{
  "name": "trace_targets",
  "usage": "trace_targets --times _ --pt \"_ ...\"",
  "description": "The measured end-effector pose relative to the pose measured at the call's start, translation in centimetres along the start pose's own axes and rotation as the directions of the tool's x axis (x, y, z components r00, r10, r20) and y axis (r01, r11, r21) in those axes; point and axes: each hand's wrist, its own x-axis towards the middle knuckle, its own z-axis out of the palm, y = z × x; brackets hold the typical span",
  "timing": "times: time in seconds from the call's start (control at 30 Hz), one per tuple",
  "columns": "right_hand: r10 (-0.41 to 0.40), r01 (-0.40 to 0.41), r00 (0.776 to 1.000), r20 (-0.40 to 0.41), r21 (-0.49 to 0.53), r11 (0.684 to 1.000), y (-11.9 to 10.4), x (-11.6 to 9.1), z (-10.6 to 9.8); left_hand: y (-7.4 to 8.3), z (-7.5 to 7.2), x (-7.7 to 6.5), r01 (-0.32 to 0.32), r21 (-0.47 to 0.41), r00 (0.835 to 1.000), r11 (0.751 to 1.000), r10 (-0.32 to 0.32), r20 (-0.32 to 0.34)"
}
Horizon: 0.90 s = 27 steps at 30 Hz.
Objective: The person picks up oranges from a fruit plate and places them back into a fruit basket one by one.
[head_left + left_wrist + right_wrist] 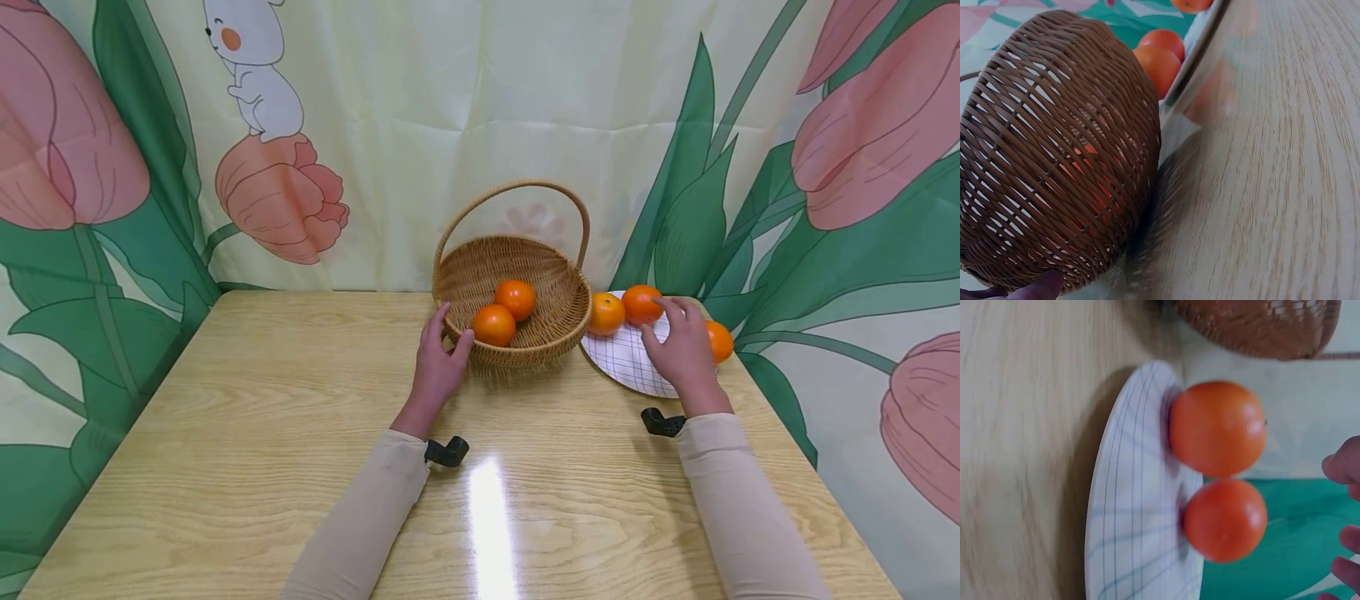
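Observation:
A wicker basket (525, 354) with a tall handle tilts toward me at the back of the table, with two oranges (515, 300) inside. My left hand (438, 362) touches its left front rim, thumb and fingers spread. In the left wrist view, the thumb (1044, 286) shows low against the weave. Over the white plate (630, 367) with its grid pattern, my right hand (684, 346) has its fingers parted beside an orange (642, 305). The right wrist view shows the fingertips (1341, 464) apart from the two oranges (1217, 428) there. A third orange (720, 342) is partly behind the hand.
The wooden table (300, 400) ends at a curtain (390, 167) printed with tulips and a white animal. The plate stands close to the table's right edge, just right of the basket. Black wrist cameras (447, 452) sit on both sleeves.

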Motion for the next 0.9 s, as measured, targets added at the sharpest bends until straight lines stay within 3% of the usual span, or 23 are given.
trace_targets --times 0.2,0.57,0.9 --pt "0.012 -0.012 1.000 0.002 -0.019 1.000 1.7 0.2 -0.1 0.0 0.0 0.0 -0.002 0.005 1.000 1.000 0.002 -0.001" --pt "0.123 -0.119 0.992 0.037 -0.097 0.988 4.4 0.4 0.0 0.0 -0.1 -0.1 -0.002 -0.018 1.000 1.000 0.002 0.006" --pt "0.153 -0.146 0.987 0.048 -0.121 0.982 6.5 0.4 0.3 -0.1 0.1 0.0 -0.002 -0.032 1.000 0.999 0.002 -0.006"
